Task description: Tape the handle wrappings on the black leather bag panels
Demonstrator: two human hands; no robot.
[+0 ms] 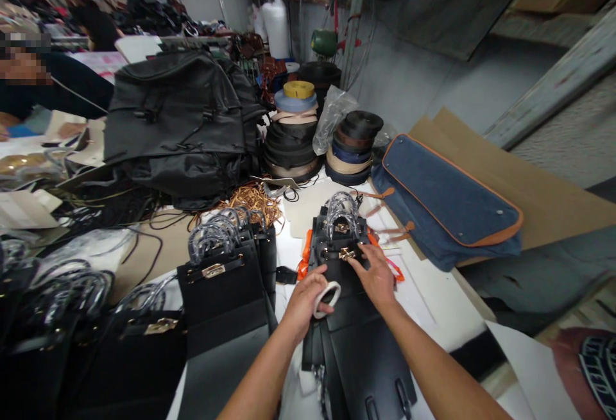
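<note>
In front of me lies a black handbag with a gold clasp and plastic-wrapped handles. My left hand is closed on a roll of white tape, which hangs around its fingers beside the bag. At the clasp's right end, the thumb and fingertips of my right hand pinch the clasp and strap. Whether a piece of tape is between those fingers is too small to tell. More black bag parts lie beneath my forearms. A stack of similar black handbags lies on the left.
Further left are more black handbags. A large black bag stands behind them. Rolls of webbing are piled at the back, next to a second stack. A blue bag with orange trim lies on the right. A person is far left.
</note>
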